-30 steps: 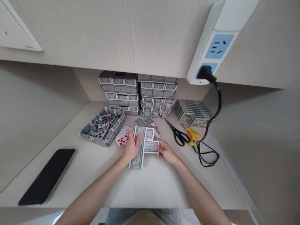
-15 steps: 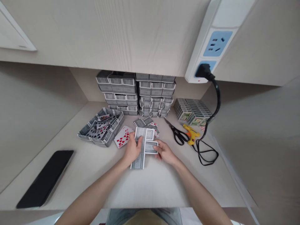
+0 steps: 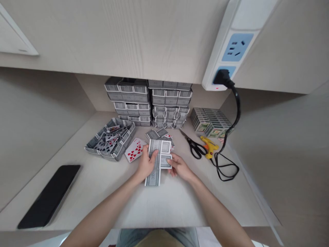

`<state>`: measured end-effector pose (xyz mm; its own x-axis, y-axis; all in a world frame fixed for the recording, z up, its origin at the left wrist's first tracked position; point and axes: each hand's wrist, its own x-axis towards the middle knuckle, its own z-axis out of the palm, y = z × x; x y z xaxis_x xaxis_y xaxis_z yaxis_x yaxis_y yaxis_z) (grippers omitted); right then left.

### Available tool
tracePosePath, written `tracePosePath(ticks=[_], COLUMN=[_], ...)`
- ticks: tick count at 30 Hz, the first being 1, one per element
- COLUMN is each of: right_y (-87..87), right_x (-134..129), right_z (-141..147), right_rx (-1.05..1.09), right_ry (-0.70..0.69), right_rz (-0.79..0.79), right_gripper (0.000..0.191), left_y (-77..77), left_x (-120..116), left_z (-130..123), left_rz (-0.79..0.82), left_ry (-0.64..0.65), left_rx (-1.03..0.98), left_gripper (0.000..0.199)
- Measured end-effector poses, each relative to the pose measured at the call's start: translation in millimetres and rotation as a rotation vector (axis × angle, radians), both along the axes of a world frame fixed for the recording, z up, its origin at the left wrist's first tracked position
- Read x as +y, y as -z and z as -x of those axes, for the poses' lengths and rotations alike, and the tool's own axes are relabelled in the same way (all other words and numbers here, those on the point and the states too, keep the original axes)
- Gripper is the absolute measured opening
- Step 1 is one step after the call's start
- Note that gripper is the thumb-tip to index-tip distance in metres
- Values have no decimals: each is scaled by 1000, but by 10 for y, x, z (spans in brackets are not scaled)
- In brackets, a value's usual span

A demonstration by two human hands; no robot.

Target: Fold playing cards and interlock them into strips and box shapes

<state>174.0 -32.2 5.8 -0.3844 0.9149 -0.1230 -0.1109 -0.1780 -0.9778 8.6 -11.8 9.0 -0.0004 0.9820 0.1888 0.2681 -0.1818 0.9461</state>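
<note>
My left hand [image 3: 147,163] grips a long strip of grey-patterned playing cards [image 3: 154,175], its thumb across the card backs. Two short card sections stick out from the strip's right side. The upper section [image 3: 166,146] is untouched, while the lower playing card [image 3: 164,161] is pinched between the thumb and fingers of my right hand [image 3: 178,166]. Less of that card shows than of a whole card; whether it is folded or tucked behind the strip cannot be made out. Behind the strip lie loose cards [image 3: 162,132], and a heart card [image 3: 133,149] is left of it.
A card-built tray [image 3: 117,152] holding loose cards stands at left, near a black phone [image 3: 50,195]. Stacked card boxes [image 3: 171,101] line the back. Scissors [image 3: 195,148], a yellow glue gun [image 3: 211,145], its black cable [image 3: 238,113] and packed card decks [image 3: 212,121] are at right.
My right hand has pushed the lower card slightly left, so less of it sticks out beside the strip. The strip has shifted slightly right in my left hand.
</note>
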Motion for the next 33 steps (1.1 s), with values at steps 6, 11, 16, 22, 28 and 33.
tracePosePath(ticks=[6,11,16,22,28,33], right_y=[-1,-50,-51,-18,-4,14], right_x=[-11,-27,-25,-21,-20,-14], right_z=[13,22,21,12,-3,-8], right_rx=[0,14,-37,-68,-90,-94], right_ry=[0,12,55,36,14,5], right_rz=[4,0,-35,-31,-35,-33], right_gripper=[34,33,31,32,32,31], left_y=[-7,-27,-22,-11,-43,-51], left_x=[-24,-31,-12,-27,-48,-56], left_z=[-34,-57,-36,-44,-54,-58], left_rz=[0,-9,4,-8,-15,-3], left_ry=[4,-2,3,25,36,62], left_rx=[-21,-43,4,-14,6,2], left_gripper=[22,22,23,28,33,32])
